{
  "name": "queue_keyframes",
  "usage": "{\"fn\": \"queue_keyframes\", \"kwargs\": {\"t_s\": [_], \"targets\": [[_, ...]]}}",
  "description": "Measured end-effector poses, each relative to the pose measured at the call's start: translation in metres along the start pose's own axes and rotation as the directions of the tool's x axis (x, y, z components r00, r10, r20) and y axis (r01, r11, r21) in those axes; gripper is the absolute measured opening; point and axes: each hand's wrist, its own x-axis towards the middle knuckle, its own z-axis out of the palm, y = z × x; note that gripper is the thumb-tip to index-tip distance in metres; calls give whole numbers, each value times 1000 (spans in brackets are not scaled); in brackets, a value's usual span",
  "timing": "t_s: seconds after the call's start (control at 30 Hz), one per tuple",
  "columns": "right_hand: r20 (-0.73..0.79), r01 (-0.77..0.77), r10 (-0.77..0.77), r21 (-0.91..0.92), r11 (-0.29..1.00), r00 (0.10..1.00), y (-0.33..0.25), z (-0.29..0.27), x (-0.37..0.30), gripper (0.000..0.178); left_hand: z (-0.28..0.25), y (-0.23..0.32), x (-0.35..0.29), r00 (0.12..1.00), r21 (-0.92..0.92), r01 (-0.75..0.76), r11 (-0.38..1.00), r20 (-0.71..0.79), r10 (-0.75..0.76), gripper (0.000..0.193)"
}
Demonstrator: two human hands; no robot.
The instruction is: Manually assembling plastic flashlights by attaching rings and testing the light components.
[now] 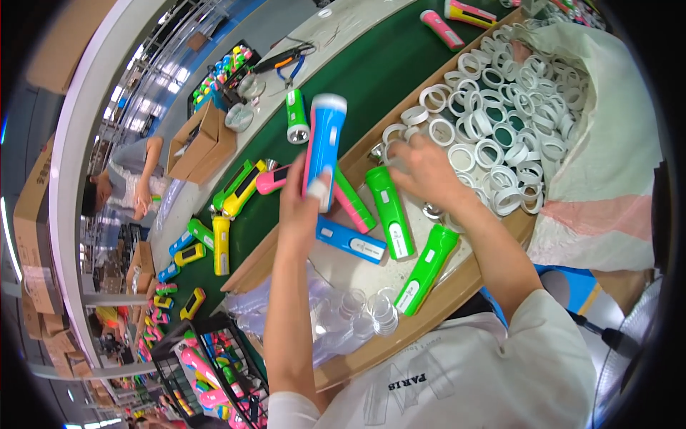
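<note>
My left hand (301, 207) is wrapped round a blue flashlight (326, 136), held upright with a white ring at its top end. A pink strip runs along its left side; I cannot tell if that is a second flashlight. My right hand (429, 171) reaches over the near-left edge of a heap of white plastic rings (489, 121), its fingers bent and smeared. Below the hands, in a cardboard tray (457, 282), lie a green flashlight (391, 214), another green flashlight (426, 270), a blue flashlight (350, 241) and a pink flashlight (354, 201).
Clear round lenses (371, 314) lie on a plastic bag (268, 304) at the tray's near end. Several flashlights rest on the green belt (357, 68) beyond. A white woven sack (607, 143) borders the rings. A black crate (207, 372) stands lower left; a co-worker (132, 179) sits across.
</note>
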Motion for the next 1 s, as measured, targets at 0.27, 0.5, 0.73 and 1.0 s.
{"fn": "queue_keyframes", "kwargs": {"t_s": [0.27,0.5,0.73,1.0], "targets": [[-164,214,-171,304,928,972,-12,2,-3,37,-53,-17,-51,988,524,-60,850,150,-23,18],[-120,255,-231,253,933,966,-24,21,-19,54,-30,-48,-135,918,861,-296,414,376,-125,21],[25,218,-246,385,897,969,-40,23,-22,57,-52,-29,-126,983,480,-56,876,180,-36,13],[99,179,-278,556,812,955,-50,17,-24,67,-12,21,-54,998,192,-16,981,61,5,19]]}}
